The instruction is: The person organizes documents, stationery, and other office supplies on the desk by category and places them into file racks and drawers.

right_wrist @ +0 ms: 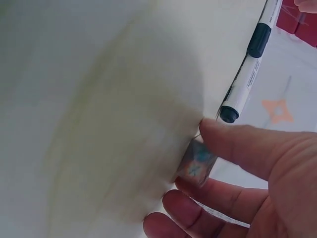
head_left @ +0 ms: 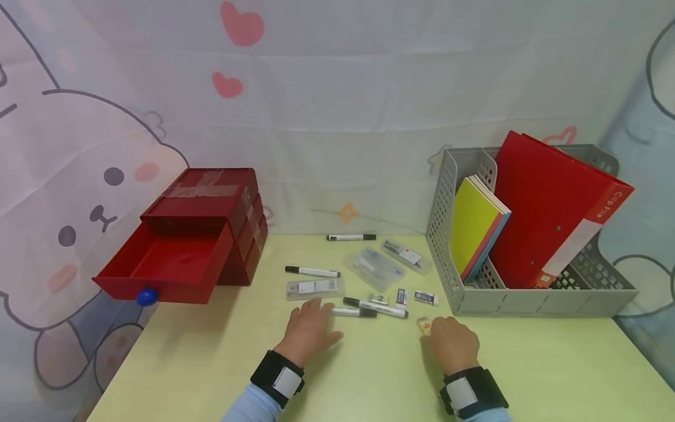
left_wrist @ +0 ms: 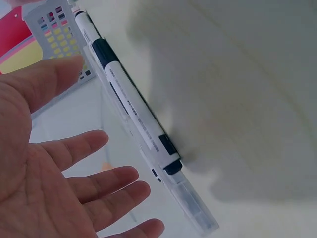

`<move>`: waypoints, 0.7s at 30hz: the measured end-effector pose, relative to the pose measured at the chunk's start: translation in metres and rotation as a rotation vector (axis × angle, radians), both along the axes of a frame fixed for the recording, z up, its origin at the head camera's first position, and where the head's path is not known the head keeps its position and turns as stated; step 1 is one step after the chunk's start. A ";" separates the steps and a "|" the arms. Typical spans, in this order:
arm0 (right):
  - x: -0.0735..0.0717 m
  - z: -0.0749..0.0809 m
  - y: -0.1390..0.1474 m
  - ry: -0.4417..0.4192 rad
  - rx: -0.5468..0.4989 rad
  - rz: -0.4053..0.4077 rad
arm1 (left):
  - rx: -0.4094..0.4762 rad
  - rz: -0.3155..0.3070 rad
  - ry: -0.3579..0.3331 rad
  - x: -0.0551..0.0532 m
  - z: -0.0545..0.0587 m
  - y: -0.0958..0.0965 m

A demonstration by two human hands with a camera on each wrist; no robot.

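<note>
My right hand (head_left: 454, 346) pinches a small block with a colourful print (right_wrist: 197, 162) between thumb and fingers, low over the table; its kind I cannot tell. With fingers spread and nothing in them, my left hand (head_left: 308, 333) is over the table beside a whiteboard marker (head_left: 354, 312), whose left end it hides in the head view. A second marker (head_left: 375, 307) lies slantwise just past that one. Behind the left hand is a clear flat case (head_left: 315, 288) with a white label. Two small sleeved erasers, one upright (head_left: 402, 298) and one sideways (head_left: 426, 298), lie beyond the right hand.
Two more markers, one near (head_left: 313, 271) and one far (head_left: 351, 237), and clear plastic cases (head_left: 374, 268) lie farther back. At left, a red drawer (head_left: 158, 287) stands pulled out. A grey file holder (head_left: 545, 303) with notebooks (head_left: 477, 225) and a red clip file (head_left: 554, 205) is at right.
</note>
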State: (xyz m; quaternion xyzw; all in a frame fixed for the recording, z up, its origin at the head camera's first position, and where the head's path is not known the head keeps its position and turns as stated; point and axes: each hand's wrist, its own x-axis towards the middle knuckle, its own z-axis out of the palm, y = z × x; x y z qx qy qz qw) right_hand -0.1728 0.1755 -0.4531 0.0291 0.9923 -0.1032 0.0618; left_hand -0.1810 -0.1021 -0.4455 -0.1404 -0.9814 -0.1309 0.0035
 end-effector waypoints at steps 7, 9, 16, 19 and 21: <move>-0.001 0.001 0.003 0.076 -0.016 -0.005 | 0.039 -0.056 0.004 -0.002 0.000 0.012; 0.000 0.000 0.003 0.085 -0.020 -0.008 | 0.036 -0.078 0.025 -0.002 -0.002 0.015; 0.008 0.004 -0.005 0.150 -0.026 0.045 | 0.052 -0.137 0.046 -0.004 -0.011 0.025; 0.014 0.006 -0.013 0.216 -0.031 0.093 | 0.051 -0.179 0.071 -0.001 -0.008 0.031; 0.017 0.007 -0.019 0.246 -0.033 0.121 | 0.050 -0.215 0.091 0.001 -0.005 0.035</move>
